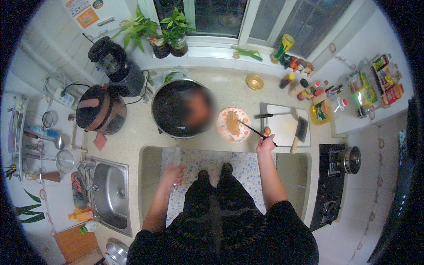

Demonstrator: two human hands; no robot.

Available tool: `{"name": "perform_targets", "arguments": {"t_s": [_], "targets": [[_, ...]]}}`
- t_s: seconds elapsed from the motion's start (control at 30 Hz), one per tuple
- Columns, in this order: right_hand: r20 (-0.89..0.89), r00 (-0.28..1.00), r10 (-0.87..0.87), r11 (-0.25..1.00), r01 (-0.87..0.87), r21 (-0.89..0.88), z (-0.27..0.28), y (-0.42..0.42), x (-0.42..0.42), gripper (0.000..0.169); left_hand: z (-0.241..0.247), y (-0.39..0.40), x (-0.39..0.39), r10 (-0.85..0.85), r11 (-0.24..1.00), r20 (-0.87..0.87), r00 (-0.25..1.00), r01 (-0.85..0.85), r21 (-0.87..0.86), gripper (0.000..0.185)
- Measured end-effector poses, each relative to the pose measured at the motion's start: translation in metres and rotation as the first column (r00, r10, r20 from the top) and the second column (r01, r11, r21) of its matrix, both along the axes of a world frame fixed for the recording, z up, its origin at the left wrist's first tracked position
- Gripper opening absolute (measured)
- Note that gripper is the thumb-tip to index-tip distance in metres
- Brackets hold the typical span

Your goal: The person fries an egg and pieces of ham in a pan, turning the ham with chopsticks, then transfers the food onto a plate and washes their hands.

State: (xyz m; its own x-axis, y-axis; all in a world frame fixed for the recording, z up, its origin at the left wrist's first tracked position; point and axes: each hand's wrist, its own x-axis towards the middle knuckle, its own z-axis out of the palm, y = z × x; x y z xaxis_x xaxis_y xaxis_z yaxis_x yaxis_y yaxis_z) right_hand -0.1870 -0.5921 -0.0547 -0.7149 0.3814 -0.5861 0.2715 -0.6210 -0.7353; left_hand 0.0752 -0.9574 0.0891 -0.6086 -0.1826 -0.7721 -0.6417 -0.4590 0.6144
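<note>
In my right hand (265,143) is a pair of dark chopsticks (253,130), their tips on pale food (233,123) lying on an orange-patterned plate (245,132). A small brown egg-like thing (267,131) is beside that hand. My left hand (173,175) is low over the floor, in front of the counter edge, closed around a slim, pale, see-through thing (178,154) that I cannot identify. Left of the plate stands a large black pan (165,107), its right part covered by a blur.
A cleaver (299,131) and a spatula (264,116) lie on the white cutting board (281,137). Further right is a gas stove (326,185) with a small pot (351,160). A sink (111,195), a rice cooker (101,111) and a gold bowl (255,82) also border the area.
</note>
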Motion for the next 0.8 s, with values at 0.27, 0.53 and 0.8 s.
{"name": "perform_targets", "arguments": {"t_s": [0.27,0.53,0.8], "targets": [[0.039,0.999,-0.018,0.973,0.008,0.230,0.033,-0.008,-0.019,0.049,0.012,0.012,-0.010,0.017,1.000,-0.061,0.998,-0.017,-0.002,0.021],[-0.110,0.909,0.403,0.772,-0.273,0.574,0.015,0.011,-0.029,0.041,0.020,0.025,-0.020,0.065,0.997,-0.014,0.998,-0.065,0.036,0.022],[-0.216,0.557,0.802,0.324,-0.102,0.940,0.006,-0.006,0.007,0.031,0.011,0.026,-0.022,0.038,0.999,0.000,0.999,-0.038,0.021,0.022]]}}
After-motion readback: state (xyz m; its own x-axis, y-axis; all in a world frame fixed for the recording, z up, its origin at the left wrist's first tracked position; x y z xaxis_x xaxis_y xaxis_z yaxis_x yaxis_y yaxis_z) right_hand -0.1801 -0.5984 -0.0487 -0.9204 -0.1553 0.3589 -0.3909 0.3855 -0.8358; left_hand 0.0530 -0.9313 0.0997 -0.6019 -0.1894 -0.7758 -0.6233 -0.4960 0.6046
